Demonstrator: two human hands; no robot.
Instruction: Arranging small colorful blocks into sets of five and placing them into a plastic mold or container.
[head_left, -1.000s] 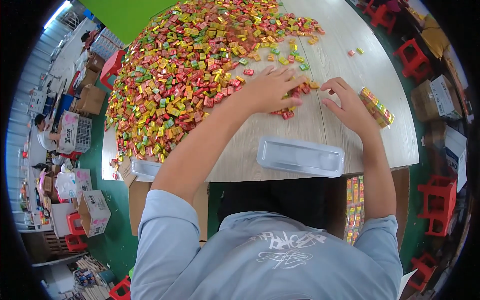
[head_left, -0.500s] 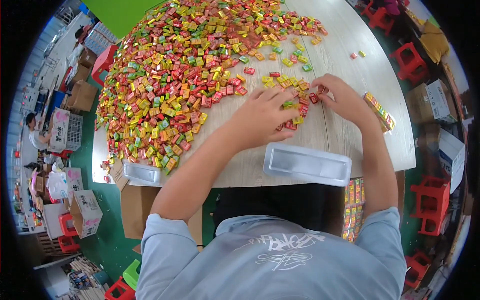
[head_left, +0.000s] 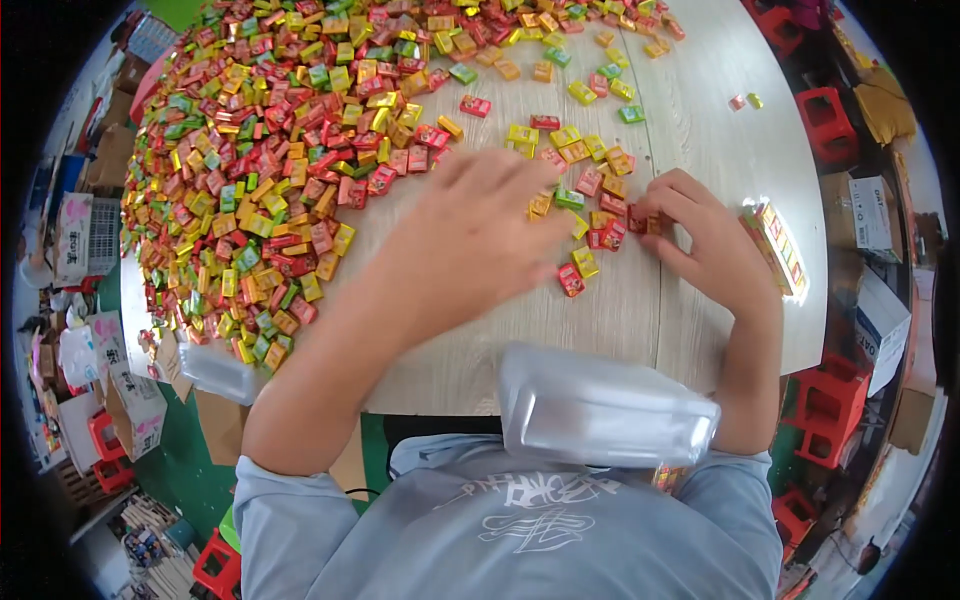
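My left hand (head_left: 480, 235) hovers over the table, left of a loose cluster of small wrapped candies (head_left: 588, 180). Motion smears its fingers, and no candy shows in it. At the cluster's right side, my right hand (head_left: 700, 235) has thumb and fingers closed on a small red-brown wrapped candy (head_left: 650, 223). A clear plastic tray (head_left: 605, 405) lies tilted across the table's near edge, in front of my chest. The large heap of red, yellow, green and orange candies (head_left: 260, 170) spreads over the table's left side.
A long pack of candies (head_left: 775, 245) lies by the table's right edge. Another clear tray (head_left: 218, 372) is at the near left corner. Two stray candies (head_left: 746, 101) lie at the far right. Red stools (head_left: 828, 410) and cartons (head_left: 868, 215) stand beyond the table's right side.
My left hand has moved left, away from the candy cluster, and is now blurred. The tray has shifted toward me and tilted over the edge. The whole view has shifted somewhat.
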